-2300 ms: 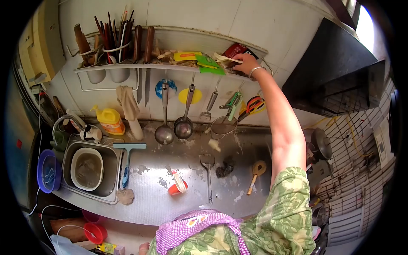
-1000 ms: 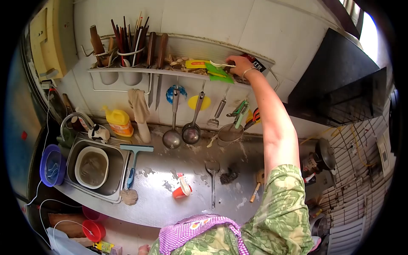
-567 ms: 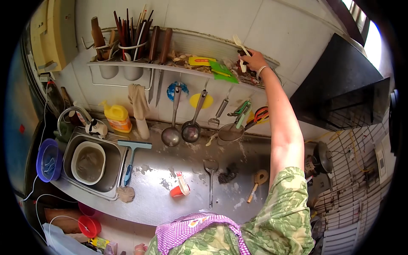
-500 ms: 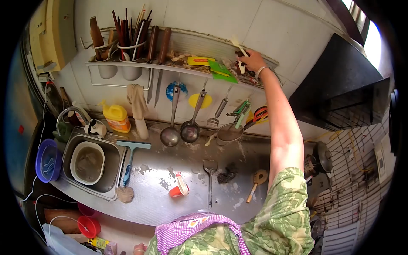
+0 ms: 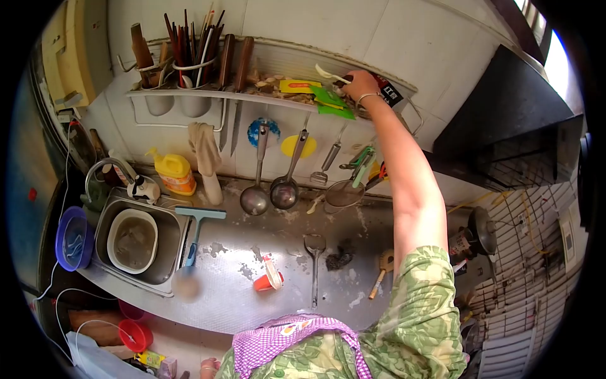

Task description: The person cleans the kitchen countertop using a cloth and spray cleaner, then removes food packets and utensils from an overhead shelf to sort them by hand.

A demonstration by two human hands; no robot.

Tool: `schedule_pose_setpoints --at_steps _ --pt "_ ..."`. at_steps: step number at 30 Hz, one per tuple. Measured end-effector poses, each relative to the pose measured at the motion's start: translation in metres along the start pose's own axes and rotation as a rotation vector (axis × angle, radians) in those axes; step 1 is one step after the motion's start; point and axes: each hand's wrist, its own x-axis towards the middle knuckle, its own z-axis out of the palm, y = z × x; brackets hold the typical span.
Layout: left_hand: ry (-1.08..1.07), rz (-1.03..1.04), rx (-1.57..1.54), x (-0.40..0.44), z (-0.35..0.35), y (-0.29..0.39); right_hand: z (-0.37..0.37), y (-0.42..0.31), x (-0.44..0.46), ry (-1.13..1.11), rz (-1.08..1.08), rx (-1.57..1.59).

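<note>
My right hand (image 5: 362, 88) is up at the wall shelf (image 5: 265, 98), its fingers closed on a cream-white plastic spoon (image 5: 331, 75) that points left. Just below the hand, green packets (image 5: 332, 104) lie at the shelf's front edge, beside a yellow packet (image 5: 299, 86). To the right of my fingers is a dark packet with white print (image 5: 389, 95). Low at the bottom edge, my left hand (image 5: 209, 366) shows only in part beside my apron; its fingers cannot be made out.
Ladles (image 5: 254, 199) and a strainer (image 5: 344, 195) hang under the shelf. On the steel counter (image 5: 221, 309) lie a squeegee (image 5: 197, 227), a spatula (image 5: 314, 262), a red-and-white object (image 5: 269, 278) and a brush (image 5: 381, 275). A sink (image 5: 169, 275) holding a basin is at left; knives (image 5: 242, 66) stand in the rack.
My right hand has moved left along the shelf with the spoon, which now lies flatter. The dark printed packet has come into view behind the hand.
</note>
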Motion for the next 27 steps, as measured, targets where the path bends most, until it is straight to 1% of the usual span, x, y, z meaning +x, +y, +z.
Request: schedule_pose_setpoints --at_steps 1,3,4,7,8,10,12,13,15,16,19,20,22,23,25,26,27 --pt "-0.011 0.017 -0.071 -0.001 0.001 -0.003 -0.006 -0.002 -0.004 -0.017 0.011 0.085" --pt "-0.008 0.09 0.058 -0.004 -0.001 -0.007 -0.02 -0.005 -0.008 -0.049 0.032 0.253" --pt "-0.007 0.123 0.121 -0.005 -0.002 -0.011 -0.025 -0.006 -0.01 -0.039 -0.02 0.314" --pt "-0.03 0.134 0.102 -0.01 -0.009 -0.015 -0.051 -0.021 -0.034 -0.174 -0.013 0.585" --pt "-0.047 0.161 0.23 -0.011 -0.012 -0.014 -0.057 -0.026 -0.043 -0.222 -0.057 0.559" --pt "-0.083 0.216 0.485 -0.011 -0.017 -0.009 -0.067 -0.037 -0.063 -0.312 -0.18 0.396" --pt "0.124 -0.052 0.058 0.008 -0.007 0.0 -0.06 -0.036 -0.068 -0.384 -0.323 0.257" --pt "0.228 -0.183 -0.154 0.013 -0.004 0.004 -0.05 -0.029 -0.063 -0.33 -0.366 0.215" --pt "0.316 -0.021 -0.015 0.01 0.004 0.009 -0.036 -0.017 -0.055 -0.22 -0.45 0.133" --pt "0.359 0.059 0.052 0.005 0.011 0.017 -0.052 -0.03 -0.058 -0.332 -0.267 0.187" --pt "0.368 0.297 0.024 -0.011 0.02 0.041 -0.058 -0.025 -0.046 -0.258 -0.118 0.22" --pt "0.371 0.376 0.017 -0.015 0.021 0.049 -0.056 -0.022 -0.041 -0.269 -0.105 0.262" --pt "0.375 0.537 0.0 -0.025 0.025 0.067 -0.058 -0.027 -0.04 -0.304 -0.066 0.149" --pt "0.401 0.664 -0.003 -0.036 0.035 0.08 -0.058 -0.03 -0.038 -0.321 -0.049 0.092" --pt "0.452 0.914 -0.006 -0.066 0.059 0.111 -0.051 -0.02 -0.027 -0.197 -0.072 0.122" --pt "0.439 0.907 -0.022 -0.089 0.072 0.131 -0.05 -0.013 -0.024 -0.136 -0.082 0.138" --pt "0.426 0.902 -0.039 -0.116 0.086 0.152 -0.055 -0.011 -0.024 -0.129 -0.023 0.246"
